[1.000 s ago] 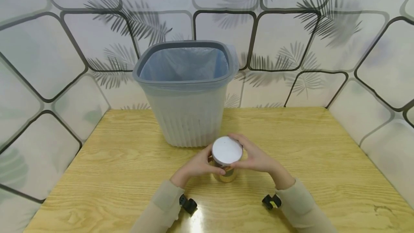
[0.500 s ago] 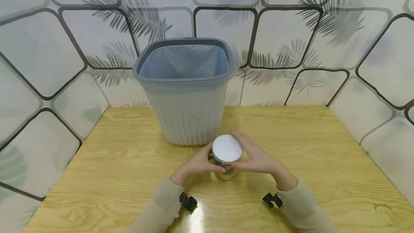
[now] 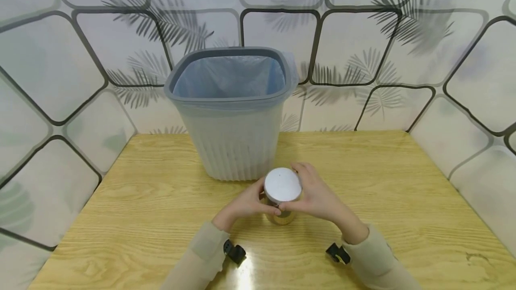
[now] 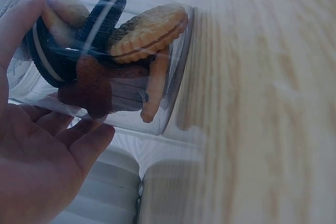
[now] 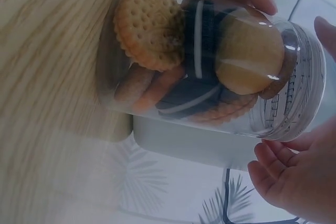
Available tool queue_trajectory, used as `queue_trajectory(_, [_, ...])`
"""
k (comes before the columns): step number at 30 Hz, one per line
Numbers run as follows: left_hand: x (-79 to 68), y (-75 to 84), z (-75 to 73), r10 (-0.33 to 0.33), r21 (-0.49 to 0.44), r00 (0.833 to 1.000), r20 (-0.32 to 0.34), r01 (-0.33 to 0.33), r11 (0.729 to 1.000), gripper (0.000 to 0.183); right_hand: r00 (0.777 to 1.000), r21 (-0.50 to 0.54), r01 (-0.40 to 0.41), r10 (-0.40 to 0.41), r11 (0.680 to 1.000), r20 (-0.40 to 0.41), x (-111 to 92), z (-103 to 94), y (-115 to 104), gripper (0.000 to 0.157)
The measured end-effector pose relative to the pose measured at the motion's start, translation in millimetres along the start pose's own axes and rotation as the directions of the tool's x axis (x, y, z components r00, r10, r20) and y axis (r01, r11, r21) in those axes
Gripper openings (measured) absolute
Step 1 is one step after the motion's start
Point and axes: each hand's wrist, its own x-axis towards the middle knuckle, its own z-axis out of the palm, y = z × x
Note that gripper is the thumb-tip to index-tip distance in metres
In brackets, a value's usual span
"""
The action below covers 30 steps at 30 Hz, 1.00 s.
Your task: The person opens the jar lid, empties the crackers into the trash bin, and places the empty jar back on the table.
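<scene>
While the clear jar (image 3: 283,219) of cookies (image 5: 249,53) is stood upright on the table (image 3: 161,200), its body is gripped by the left hand (image 3: 245,203), its white lid (image 3: 283,185) by the right hand (image 3: 320,198); for clean twisting, the body should be held still.

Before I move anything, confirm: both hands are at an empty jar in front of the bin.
Not empty: the left wrist view shows cookies inside the jar. The rest holds: left hand and right hand are at it, the bin behind.
</scene>
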Motion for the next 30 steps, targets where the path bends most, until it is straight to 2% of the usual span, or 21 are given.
queue_trajectory(6, [0.6,-0.2,-0.3,0.004,0.011,1.0,0.005,-0.004,1.0,0.082,1.0,-0.022,-0.007,0.007,1.0,-0.003,1,0.5,-2,0.092])
queue_trajectory(11, [0.6,-0.1,-0.5,-0.006,0.014,1.0,0.002,0.006,1.0,0.082,1.0,0.01,-0.015,0.015,1.0,0.009,1,-0.5,-2,0.09])
queue_trajectory(16, [0.3,0.4,-0.5,-0.009,0.012,1.0,0.005,0.009,1.0,0.081,0.998,0.093,0.043,-0.046,0.995,0.031,2,-1.6,5,0.085])
queue_trajectory(21, [-0.2,0.1,-0.5,-0.014,0.009,1.0,0.014,0.014,1.0,0.082,0.991,0.194,0.094,-0.11,0.976,0.074,2,-3.0,15,0.082])
queue_trajectory(30, [-0.2,-0.2,-0.1,-0.018,0.015,1.0,0.007,0.018,1.0,0.083,0.981,0.332,0.095,-0.146,0.938,0.131,4,-5.0,27,0.082])
